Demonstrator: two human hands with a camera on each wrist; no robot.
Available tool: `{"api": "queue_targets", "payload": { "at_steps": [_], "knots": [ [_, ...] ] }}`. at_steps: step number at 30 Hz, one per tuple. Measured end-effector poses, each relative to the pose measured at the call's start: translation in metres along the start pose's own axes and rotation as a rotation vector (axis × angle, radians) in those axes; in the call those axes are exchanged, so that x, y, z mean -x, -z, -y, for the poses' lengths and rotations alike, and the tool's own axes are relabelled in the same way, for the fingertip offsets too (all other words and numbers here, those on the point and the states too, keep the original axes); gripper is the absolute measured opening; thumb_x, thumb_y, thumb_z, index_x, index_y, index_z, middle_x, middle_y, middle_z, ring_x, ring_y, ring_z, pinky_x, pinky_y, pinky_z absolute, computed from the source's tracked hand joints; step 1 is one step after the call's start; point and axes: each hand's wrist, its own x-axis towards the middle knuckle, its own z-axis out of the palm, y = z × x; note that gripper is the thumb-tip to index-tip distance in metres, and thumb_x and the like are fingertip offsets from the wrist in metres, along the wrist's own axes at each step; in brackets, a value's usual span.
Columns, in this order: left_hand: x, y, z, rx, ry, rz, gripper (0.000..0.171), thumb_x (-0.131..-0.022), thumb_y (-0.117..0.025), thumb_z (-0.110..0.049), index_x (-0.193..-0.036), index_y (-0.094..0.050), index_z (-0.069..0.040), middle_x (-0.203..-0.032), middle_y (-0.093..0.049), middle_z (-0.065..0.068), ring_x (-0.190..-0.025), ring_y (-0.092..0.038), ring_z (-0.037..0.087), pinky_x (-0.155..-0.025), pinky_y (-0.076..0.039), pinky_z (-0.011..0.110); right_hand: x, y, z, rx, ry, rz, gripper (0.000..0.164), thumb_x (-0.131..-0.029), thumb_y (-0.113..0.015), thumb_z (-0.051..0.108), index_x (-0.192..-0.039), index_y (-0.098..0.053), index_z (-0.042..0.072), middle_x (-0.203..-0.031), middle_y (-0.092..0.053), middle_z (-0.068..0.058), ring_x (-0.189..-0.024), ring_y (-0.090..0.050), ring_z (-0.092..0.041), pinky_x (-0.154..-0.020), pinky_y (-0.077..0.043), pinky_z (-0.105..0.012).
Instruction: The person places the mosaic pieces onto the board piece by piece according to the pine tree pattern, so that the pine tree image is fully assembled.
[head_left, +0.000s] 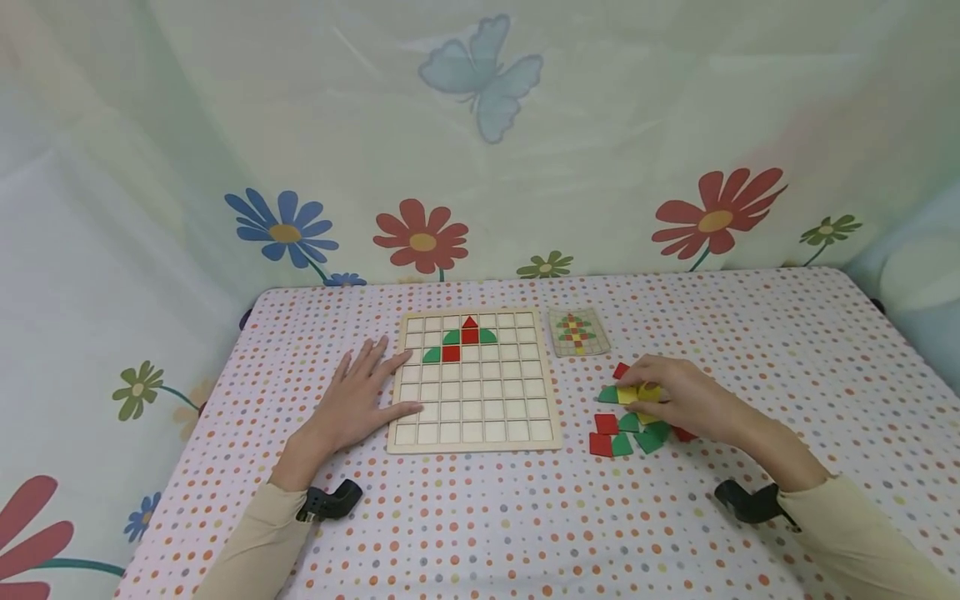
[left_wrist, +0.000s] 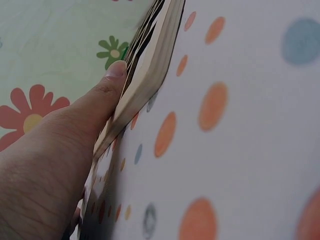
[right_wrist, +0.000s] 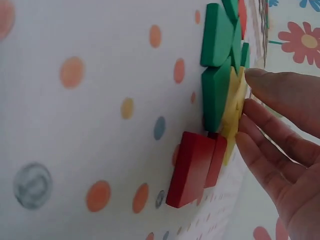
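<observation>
My left hand (head_left: 360, 402) rests along the left edge of a wooden grid board (head_left: 555, 417), fingers spread, thumb on the frame. In the upper cells lie a red triangle (head_left: 469, 322), red squares (head_left: 451, 353) and green rounded pieces (head_left: 488, 336). To the right of the board, my right hand (head_left: 675, 393) is over a loose pile, its fingertips at the yellow pieces (right_wrist: 231, 107). Its thumb and fingers are apart in the right wrist view. Around them lie green pieces (right_wrist: 216, 97) and red squares (right_wrist: 187, 170). The hand hides part of the pile.
A small pattern card (head_left: 579, 332) with a tree-like design lies right of the board's upper corner. Below the hand are more red squares (head_left: 601, 444). A dotted cloth (head_left: 480, 525) covers the table; a flowered backdrop (head_left: 600, 150) hangs behind it.
</observation>
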Motion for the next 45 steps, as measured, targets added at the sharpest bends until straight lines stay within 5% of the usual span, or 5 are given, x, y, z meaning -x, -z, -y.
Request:
{"api": "queue_targets", "payload": {
  "at_steps": [8,20,30,45],
  "knots": [
    [0.0,0.001,-0.001,0.004,0.013,0.015,0.092,-0.092,-0.064,-0.07,-0.166,-0.035,-0.022,-0.175,-0.012,0.016,-0.161,-0.003,0.037,-0.128,-0.001,0.06,-0.008,0.0,-0.002,0.041,0.022,0.003,0.029,-0.081,-0.09,0.008,-0.107,-0.079,0.0,-0.097,-0.07,-0.004,-0.085,-0.062,-0.019,-0.073,-0.059,-0.037],
    [-0.001,0.003,-0.002,0.008,-0.002,0.004,0.091,-0.093,-0.067,-0.066,-0.165,-0.035,-0.021,-0.174,-0.013,0.017,-0.161,-0.005,0.039,-0.128,-0.001,0.061,-0.019,0.003,0.004,-0.017,-0.093,0.071,0.026,-0.08,-0.089,0.0,-0.103,-0.077,-0.003,-0.094,-0.073,-0.006,-0.086,-0.069,-0.024,-0.078,-0.062,-0.041],
    [-0.001,0.003,-0.002,0.002,0.001,0.009,0.091,-0.092,-0.066,-0.067,-0.165,-0.036,-0.021,-0.175,-0.013,0.016,-0.161,-0.006,0.038,-0.128,-0.002,0.06,-0.013,-0.002,0.003,-0.047,-0.085,-0.03,0.025,-0.078,-0.09,-0.001,-0.095,-0.073,0.003,-0.09,-0.068,-0.002,-0.082,-0.065,-0.02,-0.078,-0.061,-0.044],
    [0.0,0.004,-0.001,0.01,0.002,0.027,0.092,-0.093,-0.064,-0.07,-0.166,-0.032,-0.024,-0.175,-0.01,0.014,-0.162,-0.003,0.036,-0.129,0.0,0.059,-0.006,-0.007,0.006,-0.09,-0.017,-0.122,0.024,-0.079,-0.09,-0.001,-0.083,-0.07,0.013,-0.086,-0.068,0.005,-0.077,-0.062,-0.012,-0.07,-0.058,-0.027]
  ]
}}
